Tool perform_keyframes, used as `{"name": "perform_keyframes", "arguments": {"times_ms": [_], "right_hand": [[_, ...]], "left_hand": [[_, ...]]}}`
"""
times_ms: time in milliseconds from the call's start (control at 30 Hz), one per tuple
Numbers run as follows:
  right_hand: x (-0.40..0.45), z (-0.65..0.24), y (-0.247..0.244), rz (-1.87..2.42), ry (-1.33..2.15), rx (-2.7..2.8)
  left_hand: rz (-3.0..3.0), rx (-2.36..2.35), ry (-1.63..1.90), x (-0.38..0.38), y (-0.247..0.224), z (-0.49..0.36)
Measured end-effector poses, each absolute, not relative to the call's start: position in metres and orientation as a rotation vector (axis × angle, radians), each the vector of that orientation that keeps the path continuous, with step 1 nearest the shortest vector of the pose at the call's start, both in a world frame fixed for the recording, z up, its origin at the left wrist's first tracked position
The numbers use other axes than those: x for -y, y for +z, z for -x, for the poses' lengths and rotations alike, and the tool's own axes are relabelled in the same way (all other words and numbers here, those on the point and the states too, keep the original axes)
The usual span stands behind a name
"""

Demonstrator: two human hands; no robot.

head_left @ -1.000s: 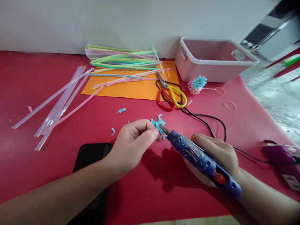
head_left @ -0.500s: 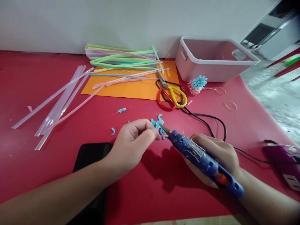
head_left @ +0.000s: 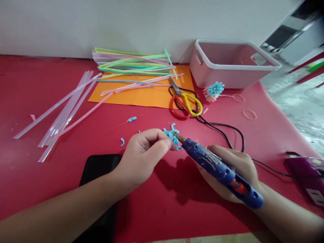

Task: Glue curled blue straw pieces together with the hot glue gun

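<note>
My left hand [head_left: 149, 155] pinches a small light-blue fuzzy piece [head_left: 170, 134] between thumb and forefinger, over the red table. My right hand [head_left: 233, 168] is wrapped round a blue, stained glue gun [head_left: 210, 158], its metal tip pointing left at the blue piece. Whether the tip touches the piece is hard to tell. More short blue curls lie just beyond and under my left fingertips, partly hidden. Further left on the table are a loose blue curl [head_left: 122, 142] and a thin wire with a blue fuzzy end [head_left: 132, 119].
Scissors [head_left: 179, 91] and coloured fuzzy stems [head_left: 134, 64] lie on an orange sheet [head_left: 121, 98]. Clear sticks [head_left: 63, 111] are at left, a black phone [head_left: 98, 168] under my left forearm. At right are a pink bin [head_left: 227, 76], fuzzy flowers [head_left: 215, 89], black cord and purple power strip [head_left: 303, 172].
The blue piece and the glue gun tip have shifted very slightly against each other. Both hands keep nearly the same position and hold.
</note>
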State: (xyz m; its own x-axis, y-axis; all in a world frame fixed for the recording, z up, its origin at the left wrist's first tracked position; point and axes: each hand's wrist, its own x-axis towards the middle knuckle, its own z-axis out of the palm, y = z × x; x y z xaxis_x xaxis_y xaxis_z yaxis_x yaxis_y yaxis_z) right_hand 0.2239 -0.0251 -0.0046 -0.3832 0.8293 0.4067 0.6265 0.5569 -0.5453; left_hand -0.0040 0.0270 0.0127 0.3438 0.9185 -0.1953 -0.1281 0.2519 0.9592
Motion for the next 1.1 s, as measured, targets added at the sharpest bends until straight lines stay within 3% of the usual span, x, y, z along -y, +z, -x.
{"name": "perform_keyframes", "arguments": {"times_ms": [1100], "right_hand": [[0.026,-0.2294,-0.0126,1.118,0.496,2.164]], "left_hand": [[-1.079,-0.956,0.849,-0.0272,0.0093,0.006]]}}
